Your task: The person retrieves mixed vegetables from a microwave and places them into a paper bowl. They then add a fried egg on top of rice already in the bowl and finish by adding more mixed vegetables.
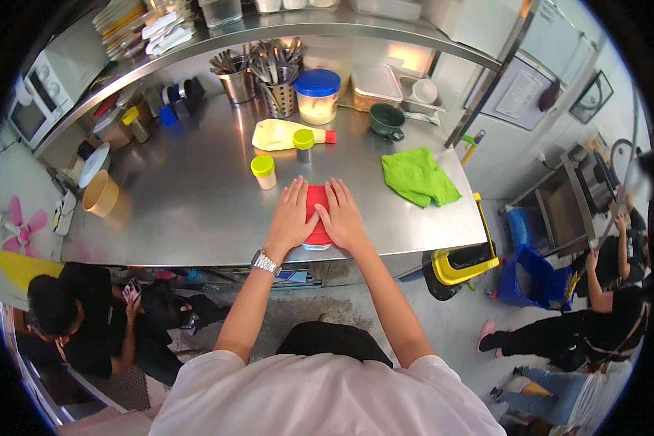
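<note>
Both palms lie flat on a red lid [317, 196] near the front edge of the steel table. My left hand [292, 218], with a metal watch on its wrist, covers the lid's left side. My right hand [343, 219] covers the right side, and the thumbs meet over the middle. Fingers on both hands are stretched out and point away from me. A strip of clear container [316, 247] shows under the lid; its contents are hidden. Beyond the fingertips stand two yellow-lidded shakers, one pale [264, 173] and one dark [304, 148]. A squeeze bottle [280, 135] with a red cap lies behind them.
A green cloth [418, 176] lies at the right, below a dark green cup [386, 121]. Farther back are a blue-lidded tub [317, 93] and cutlery holders [279, 94]. An orange bowl [101, 193] stands at the left. Other people are on both sides, and a yellow-rimmed bin [463, 267] stands right.
</note>
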The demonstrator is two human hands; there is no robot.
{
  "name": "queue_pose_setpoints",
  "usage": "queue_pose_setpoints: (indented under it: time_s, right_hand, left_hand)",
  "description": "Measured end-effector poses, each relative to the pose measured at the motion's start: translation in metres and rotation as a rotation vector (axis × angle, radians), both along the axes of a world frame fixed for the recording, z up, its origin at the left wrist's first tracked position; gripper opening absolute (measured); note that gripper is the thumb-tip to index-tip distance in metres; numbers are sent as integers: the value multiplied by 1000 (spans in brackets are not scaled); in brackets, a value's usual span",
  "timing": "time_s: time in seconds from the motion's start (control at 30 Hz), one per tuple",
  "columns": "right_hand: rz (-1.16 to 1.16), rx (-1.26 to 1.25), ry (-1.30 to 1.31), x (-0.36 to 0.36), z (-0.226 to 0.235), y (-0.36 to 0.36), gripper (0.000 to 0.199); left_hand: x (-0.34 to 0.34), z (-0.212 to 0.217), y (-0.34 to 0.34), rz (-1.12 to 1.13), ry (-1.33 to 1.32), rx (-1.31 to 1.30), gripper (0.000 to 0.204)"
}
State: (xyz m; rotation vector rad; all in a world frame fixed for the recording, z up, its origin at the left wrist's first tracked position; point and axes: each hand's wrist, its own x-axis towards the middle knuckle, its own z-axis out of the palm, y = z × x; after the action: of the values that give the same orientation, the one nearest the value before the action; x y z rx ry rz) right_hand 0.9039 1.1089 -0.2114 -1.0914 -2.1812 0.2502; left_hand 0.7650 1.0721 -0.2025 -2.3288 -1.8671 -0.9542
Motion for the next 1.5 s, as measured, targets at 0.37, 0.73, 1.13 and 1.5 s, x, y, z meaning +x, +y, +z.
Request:
queue_pose_setpoints:
  time_s: [0.37, 0.73, 1.13, 1.5]
  right_hand:
    - [-43, -373, 332, 34, -2, -8, 56]
    - [314, -939, 865, -1, 28, -51, 50]
    - [538, -1298, 510, -202, 74, -18, 50]
    - [564, -1537, 675, -410, 80, 11, 50]
  left_hand:
    - [-2, -10, -18, 330, -660, -35, 32]
    - [-53, 16, -81, 316, -1342, -405, 35]
    - [-202, 46, -118, 474, -1557, -98, 56]
    - [-398, 59, -85, 661, -1443, 38, 48]
